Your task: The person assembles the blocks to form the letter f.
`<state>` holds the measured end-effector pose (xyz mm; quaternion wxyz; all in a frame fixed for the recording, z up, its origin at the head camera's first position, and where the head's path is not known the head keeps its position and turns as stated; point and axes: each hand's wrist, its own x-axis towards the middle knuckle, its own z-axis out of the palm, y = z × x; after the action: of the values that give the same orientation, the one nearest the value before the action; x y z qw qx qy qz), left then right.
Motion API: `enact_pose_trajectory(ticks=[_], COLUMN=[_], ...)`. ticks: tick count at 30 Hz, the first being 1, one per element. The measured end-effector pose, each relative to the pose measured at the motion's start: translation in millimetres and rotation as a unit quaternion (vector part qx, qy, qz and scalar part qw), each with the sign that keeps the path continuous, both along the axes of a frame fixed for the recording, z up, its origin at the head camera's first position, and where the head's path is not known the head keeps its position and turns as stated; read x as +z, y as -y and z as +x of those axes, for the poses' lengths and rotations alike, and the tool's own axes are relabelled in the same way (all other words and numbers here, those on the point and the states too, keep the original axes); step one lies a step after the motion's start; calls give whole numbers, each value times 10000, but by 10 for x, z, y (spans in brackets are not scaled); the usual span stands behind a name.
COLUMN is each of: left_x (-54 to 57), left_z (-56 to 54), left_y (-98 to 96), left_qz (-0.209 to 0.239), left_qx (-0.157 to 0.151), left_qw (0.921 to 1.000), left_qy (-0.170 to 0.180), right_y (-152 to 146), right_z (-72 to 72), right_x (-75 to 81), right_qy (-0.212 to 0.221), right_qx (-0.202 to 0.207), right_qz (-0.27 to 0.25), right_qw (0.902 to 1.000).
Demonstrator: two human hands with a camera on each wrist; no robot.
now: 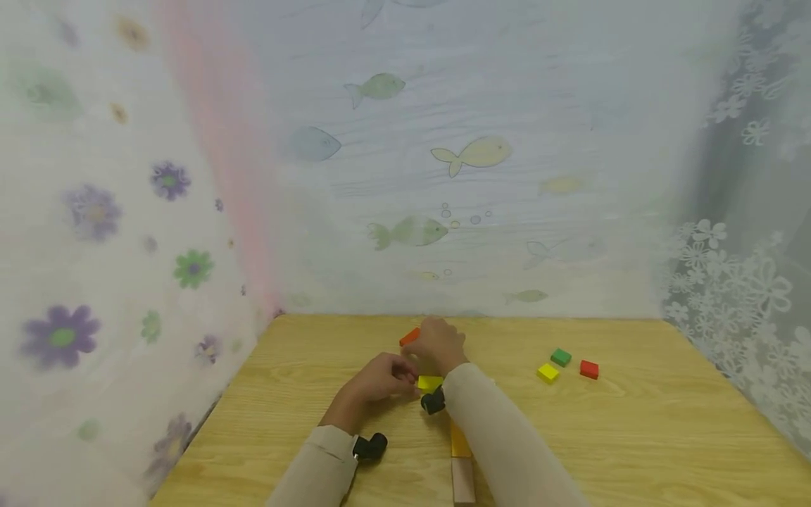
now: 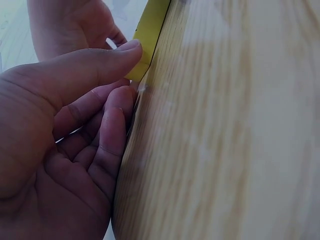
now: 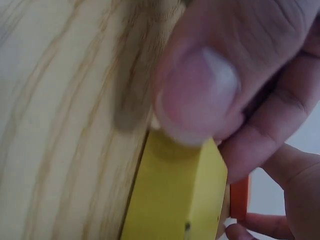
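A yellow block (image 1: 430,384) lies on the wooden table between my two hands. From its left side my left hand (image 1: 380,380) reaches in. The thumb (image 2: 115,57) lies against the block's end in the left wrist view, with the other fingers curled below it. Over the block's far end is my right hand (image 1: 437,343). The right wrist view shows its blurred thumb (image 3: 197,100) on the end of the yellow block (image 3: 165,190) and a finger along the other side. An orange-red block (image 1: 410,336) is just beyond the right fingers, partly hidden.
Nearer me, an orange-yellow block (image 1: 460,443) and a plain wooden block (image 1: 463,481) lie in line beside the right forearm. Off to the right are a green block (image 1: 560,357), another yellow block (image 1: 548,373) and a red block (image 1: 589,370). Patterned curtains (image 1: 405,274) border the table.
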<state>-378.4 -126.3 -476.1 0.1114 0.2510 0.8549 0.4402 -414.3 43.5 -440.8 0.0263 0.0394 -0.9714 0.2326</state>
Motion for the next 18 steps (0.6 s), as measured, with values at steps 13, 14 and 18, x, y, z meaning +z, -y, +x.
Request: enact_pose_trajectory(ticks=[13,14,18], left_x=[10,10,14], left_z=[17,16,10], left_y=[-28,-27,-25], left_qz=[-49,-57,-78], left_qx=[13,10,18], left_qw=[9999,9999,9999], left_qy=[-97,-115,-68], right_y=[68,64,28], right_z=[-38,-49,-84], right_x=[-51,-56,-54], right_qy=[153,131,3], right_qx=[-223,-225,-227], right_qz=[-49,-72,-199], right_qw=[9996,9996,9995])
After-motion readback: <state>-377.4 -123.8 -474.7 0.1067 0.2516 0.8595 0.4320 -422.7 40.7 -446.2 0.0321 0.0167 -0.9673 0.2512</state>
